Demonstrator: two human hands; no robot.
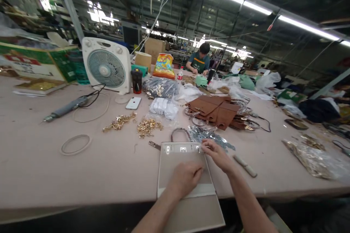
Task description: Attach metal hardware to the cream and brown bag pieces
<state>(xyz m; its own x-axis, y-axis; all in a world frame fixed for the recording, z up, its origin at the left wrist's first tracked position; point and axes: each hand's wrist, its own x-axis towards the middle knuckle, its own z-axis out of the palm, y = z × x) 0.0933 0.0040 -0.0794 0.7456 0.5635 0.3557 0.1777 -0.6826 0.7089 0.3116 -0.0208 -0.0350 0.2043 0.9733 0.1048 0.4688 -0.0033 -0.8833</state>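
Observation:
A flat beige bag panel (175, 167) lies before me, its lower part hanging past the table's front edge. Near its top edge are small slots with metal showing. My left hand (187, 176) rests closed over the panel's middle; whatever its curled fingers hold, if anything, is hidden. At the panel's upper right corner, the fingers of my right hand (214, 153) are pinched together beside a slot, on something too small to make out. A brown curved handle (180, 131) rises behind the top edge. To the left, a strap with a metal plate (154, 145) sticks out.
Gold hardware pieces (149, 127) lie in piles beyond the panel. Brown leather pieces (213, 109) are stacked behind a bag of grey parts (210, 136). An electric screwdriver (65, 108), a fan (106, 65) and a phone (133, 103) are leftward. A co-worker (199, 60) sits opposite.

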